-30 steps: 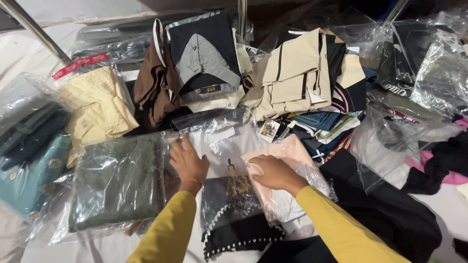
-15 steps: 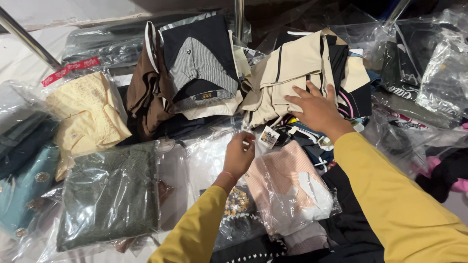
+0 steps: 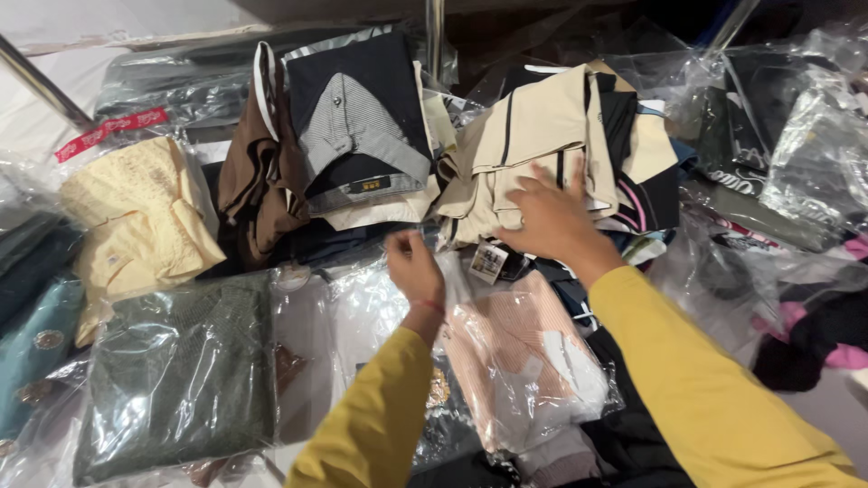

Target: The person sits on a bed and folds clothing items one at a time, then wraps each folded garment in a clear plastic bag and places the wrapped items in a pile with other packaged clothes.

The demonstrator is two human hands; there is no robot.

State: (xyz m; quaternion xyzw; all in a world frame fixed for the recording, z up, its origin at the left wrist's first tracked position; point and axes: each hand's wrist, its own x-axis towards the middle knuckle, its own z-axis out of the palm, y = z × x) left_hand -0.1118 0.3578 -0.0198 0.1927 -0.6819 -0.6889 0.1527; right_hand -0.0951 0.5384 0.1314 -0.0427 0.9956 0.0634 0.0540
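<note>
Fingers (image 3: 573, 183) spread on folded cream garment (image 3: 533, 145)

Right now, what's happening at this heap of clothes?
A person in yellow sleeves is sorting through folded and bagged garments. The right hand lies flat on a cream folded garment with dark trim at the top of a stack. The left hand touches the clear plastic bags just below a grey striped shirt. A pink bagged garment lies between the arms, and a dark green bagged one sits to the left.
</note>
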